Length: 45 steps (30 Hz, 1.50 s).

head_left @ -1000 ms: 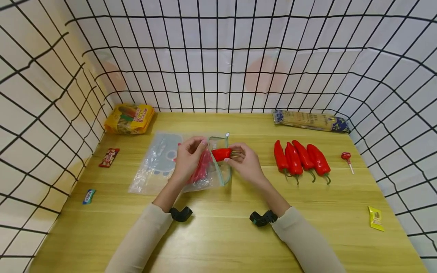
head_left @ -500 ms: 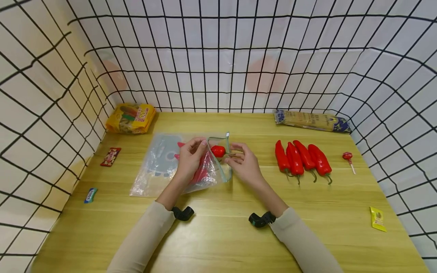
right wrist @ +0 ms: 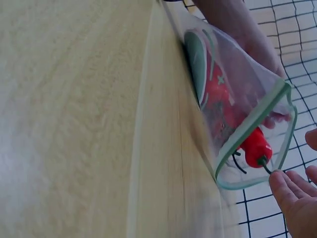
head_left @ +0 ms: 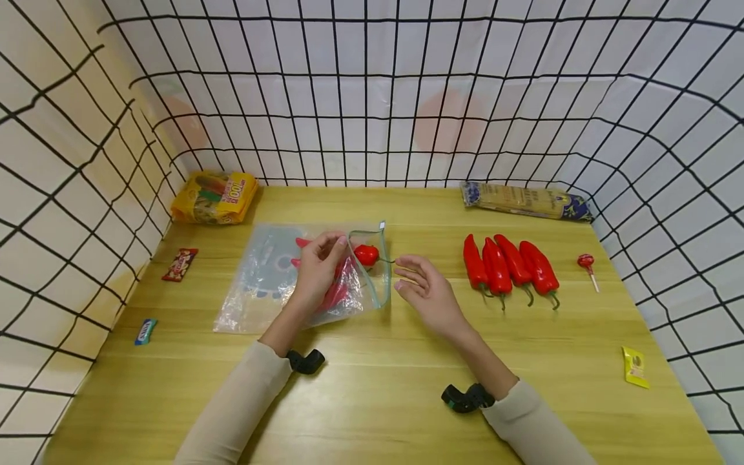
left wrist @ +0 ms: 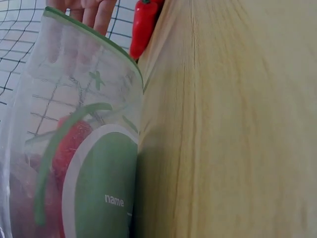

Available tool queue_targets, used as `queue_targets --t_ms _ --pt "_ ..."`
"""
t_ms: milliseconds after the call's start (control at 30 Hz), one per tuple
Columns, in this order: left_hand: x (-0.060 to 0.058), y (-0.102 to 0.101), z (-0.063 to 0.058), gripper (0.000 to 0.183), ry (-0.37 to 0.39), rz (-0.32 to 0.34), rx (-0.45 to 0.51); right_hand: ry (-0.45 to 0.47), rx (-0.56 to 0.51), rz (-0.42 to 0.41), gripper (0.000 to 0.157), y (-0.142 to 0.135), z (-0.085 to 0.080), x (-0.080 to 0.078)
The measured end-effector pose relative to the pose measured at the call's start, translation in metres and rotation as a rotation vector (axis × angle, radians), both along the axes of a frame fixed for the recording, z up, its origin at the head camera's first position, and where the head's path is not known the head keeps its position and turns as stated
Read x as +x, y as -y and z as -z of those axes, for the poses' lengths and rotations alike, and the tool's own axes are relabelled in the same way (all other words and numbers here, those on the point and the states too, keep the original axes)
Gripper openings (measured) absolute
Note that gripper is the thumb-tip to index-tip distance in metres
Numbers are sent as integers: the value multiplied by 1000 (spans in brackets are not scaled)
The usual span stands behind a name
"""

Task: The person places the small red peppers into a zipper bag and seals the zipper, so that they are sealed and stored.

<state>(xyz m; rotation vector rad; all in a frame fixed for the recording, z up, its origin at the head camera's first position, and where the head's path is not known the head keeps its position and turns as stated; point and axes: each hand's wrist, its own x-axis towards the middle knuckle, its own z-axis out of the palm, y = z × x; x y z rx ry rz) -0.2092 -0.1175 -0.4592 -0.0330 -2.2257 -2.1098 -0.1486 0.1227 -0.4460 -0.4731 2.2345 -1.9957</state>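
Observation:
A clear zip bag (head_left: 241, 300) with a cartoon print and a green-edged mouth lies at centre, its mouth held apart on the right. My left hand (head_left: 316, 271) pinches the bag's upper side close to that mouth. Inside sits a red pepper (head_left: 367, 255), its stem pointing out; more red shows deeper through the plastic, as in the right wrist view, where a second stem (right wrist: 238, 162) appears. My right hand (head_left: 430, 294) is just outside the mouth, fingers spread and relaxed, fingertips right at the pepper's stem tip. Several red peppers (head_left: 496, 265) lie in a row farther right.
Back left is a yellow food packet (head_left: 215, 199); back right, a long noodle packet (head_left: 523, 201). A lollipop (head_left: 586, 261) and yellow sachet (head_left: 636, 367) lie at right, a red wrapper (head_left: 180, 265) and blue wrapper (head_left: 145, 332) at left. Black wire mesh (head_left: 366, 116) encloses the table.
The pepper has slid left into the bag's mouth. My right hand has let go of it and drawn back to the right, fingers spreading. My left hand keeps its hold on the bag.

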Motion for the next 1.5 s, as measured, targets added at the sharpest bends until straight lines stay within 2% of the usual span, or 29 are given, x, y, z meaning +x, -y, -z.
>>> queue_targets --t_ms 233,433,533,633,767,867,1067,1167,1267,1400,1500 --pt "3 -1 -2 36 -20 24 -5 6 18 17 44 7 1 -3" --pt "5 -5 -7 34 -37 22 5 40 -107 -39 47 18 5 -17" --pt "5 -9 -8 32 -47 48 24 37 -146 -84 51 25 5 -24" --pt "5 -12 -6 32 -43 82 53 40 -149 -107 53 31 6 -28" --pt "7 -15 -1 32 -18 94 79 59 -116 -71 51 27 7 -28" --pt "8 -17 1 31 -13 100 98 52 -36 1 46 12 8 -26" --pt "8 -17 1 30 -29 121 104 -4 153 121 43 -32 -3 -22" --pt "7 -14 0 31 -33 107 96 -56 260 193 45 -53 -4 -22" --pt "7 -13 1 29 -29 74 108 -83 423 267 49 -72 -4 -23" --pt "9 -15 2 28 -22 56 136 -92 625 304 55 -93 -1 -29" --pt "9 -18 1 29 -32 65 119 -80 720 264 56 -101 1 -31"
